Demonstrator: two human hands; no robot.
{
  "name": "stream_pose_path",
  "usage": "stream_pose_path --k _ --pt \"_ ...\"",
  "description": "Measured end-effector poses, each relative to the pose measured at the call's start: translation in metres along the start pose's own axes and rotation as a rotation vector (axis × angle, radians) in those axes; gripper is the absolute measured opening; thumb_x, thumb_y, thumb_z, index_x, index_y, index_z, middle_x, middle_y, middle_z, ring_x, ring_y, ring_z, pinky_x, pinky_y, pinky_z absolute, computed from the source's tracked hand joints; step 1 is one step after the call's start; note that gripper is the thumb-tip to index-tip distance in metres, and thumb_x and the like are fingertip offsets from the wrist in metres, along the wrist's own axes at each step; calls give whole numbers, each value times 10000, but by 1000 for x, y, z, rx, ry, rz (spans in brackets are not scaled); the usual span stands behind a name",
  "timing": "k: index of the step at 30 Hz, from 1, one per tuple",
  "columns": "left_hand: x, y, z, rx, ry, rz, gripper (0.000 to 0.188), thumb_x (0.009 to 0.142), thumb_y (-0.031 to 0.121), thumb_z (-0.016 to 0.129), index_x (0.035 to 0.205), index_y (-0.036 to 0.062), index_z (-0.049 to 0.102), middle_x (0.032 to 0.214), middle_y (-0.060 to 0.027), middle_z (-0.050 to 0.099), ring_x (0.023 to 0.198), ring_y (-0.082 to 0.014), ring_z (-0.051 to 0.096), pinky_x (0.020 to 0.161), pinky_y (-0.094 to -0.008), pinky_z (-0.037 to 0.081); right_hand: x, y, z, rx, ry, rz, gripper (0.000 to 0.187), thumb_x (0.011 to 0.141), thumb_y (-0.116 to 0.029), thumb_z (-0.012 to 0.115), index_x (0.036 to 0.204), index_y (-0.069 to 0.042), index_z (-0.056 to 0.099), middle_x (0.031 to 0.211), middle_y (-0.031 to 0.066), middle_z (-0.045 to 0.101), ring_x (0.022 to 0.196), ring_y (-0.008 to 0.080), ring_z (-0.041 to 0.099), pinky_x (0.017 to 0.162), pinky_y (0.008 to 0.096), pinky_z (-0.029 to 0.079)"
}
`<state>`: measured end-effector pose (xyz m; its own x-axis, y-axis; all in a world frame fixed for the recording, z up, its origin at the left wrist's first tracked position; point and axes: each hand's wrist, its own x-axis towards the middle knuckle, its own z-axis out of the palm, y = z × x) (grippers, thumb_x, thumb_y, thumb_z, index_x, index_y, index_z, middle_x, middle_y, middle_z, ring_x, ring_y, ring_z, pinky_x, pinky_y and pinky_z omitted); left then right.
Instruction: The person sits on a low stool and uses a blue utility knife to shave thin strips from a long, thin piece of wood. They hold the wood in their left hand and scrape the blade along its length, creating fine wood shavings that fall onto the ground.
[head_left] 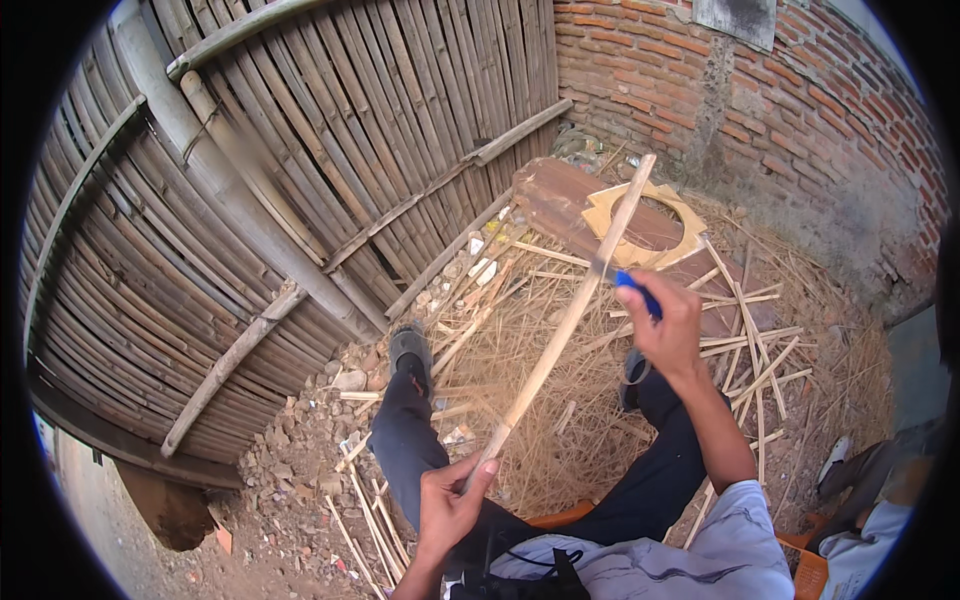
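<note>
A long, pale bamboo strip [556, 345] slants up and away from my lap, its far end above a brown board. My left hand [450, 503] is closed round the strip's near end, thumb laid along it. My right hand [668, 328] grips a knife [640, 292] by its blue handle. The knife's blade lies across the strip, past its middle, and seems to touch it. Beyond the strip, a light wooden piece with a jagged outer edge and a round opening [690, 215] rests on the brown board [548, 190].
Split sticks [750, 330] and thin shavings [570, 420] litter the ground around my feet. A bamboo slat wall [330, 130] stands left, a brick wall [650, 75] behind. Stones [350, 380] lie along the left. Another person's leg and shoe [835, 455] show at right, near an orange plastic seat [808, 575].
</note>
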<state>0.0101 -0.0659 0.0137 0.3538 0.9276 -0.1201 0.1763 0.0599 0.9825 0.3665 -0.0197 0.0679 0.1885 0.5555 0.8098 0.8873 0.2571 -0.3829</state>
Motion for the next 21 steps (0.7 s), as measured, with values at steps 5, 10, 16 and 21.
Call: stream_pose_path --k 5,10,16,21 --pt "-10 -22 -27 8 -106 -86 291 1099 193 715 1302 -3 788 746 60 583 687 -22 451 593 -231 361 63 93 -45 -205 143 230 318 1068 -328 707 1098 -22 788 685 128 668 566 223 587 571 373 440" --pt "10 -36 -36 -9 -183 -126 459 1190 361 514 1245 -20 763 645 100 386 522 -12 321 476 -234 261 42 59 -37 -103 -26 303 324 1076 -327 697 1116 -14 773 705 130 672 570 229 583 584 369 443" --pt "29 -19 -10 -159 -250 -211 600 1204 475 416 1151 -40 719 649 96 371 518 -25 324 482 -242 268 -43 -36 12 155 -301 11 342 1024 -366 768 1070 -27 770 920 134 799 722 261 784 601 368 604" --pt "32 -8 6 -187 -298 -181 613 1207 491 386 1113 -20 712 645 89 367 520 -37 328 492 -252 271 -70 -61 28 257 -380 -3 300 998 -355 797 1073 -67 761 912 103 789 680 260 761 558 371 574"
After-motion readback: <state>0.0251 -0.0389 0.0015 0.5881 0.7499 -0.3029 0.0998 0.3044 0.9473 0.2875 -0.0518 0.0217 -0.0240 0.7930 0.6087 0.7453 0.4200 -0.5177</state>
